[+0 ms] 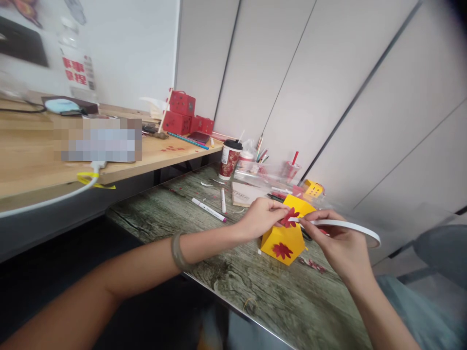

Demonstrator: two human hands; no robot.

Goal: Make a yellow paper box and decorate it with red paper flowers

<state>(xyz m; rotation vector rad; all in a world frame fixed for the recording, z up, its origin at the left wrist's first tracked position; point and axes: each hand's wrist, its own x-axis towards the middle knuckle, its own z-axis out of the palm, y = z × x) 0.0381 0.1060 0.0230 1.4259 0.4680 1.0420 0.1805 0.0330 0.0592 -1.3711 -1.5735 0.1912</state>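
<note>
Between the fingertips of my left hand (265, 217) is a red paper flower (291, 214). My right hand (337, 243) pinches a roll of white double-sided tape (359, 227), its free end lying against the flower. Just below and behind both hands stands a yellow paper box (273, 239), folded with slanted faces. A second red flower (282, 251) sits on its front face. Part of the box's upper portion is hidden behind my fingers.
Two white markers (209, 209) and paper scraps lie on the dark wood-grain table (153, 223). Farther back are a lidded paper cup (229, 159), a small yellow box (314, 190) and a clear plastic tray. Red boxes (178, 113) are stacked on the higher light desk (29, 165).
</note>
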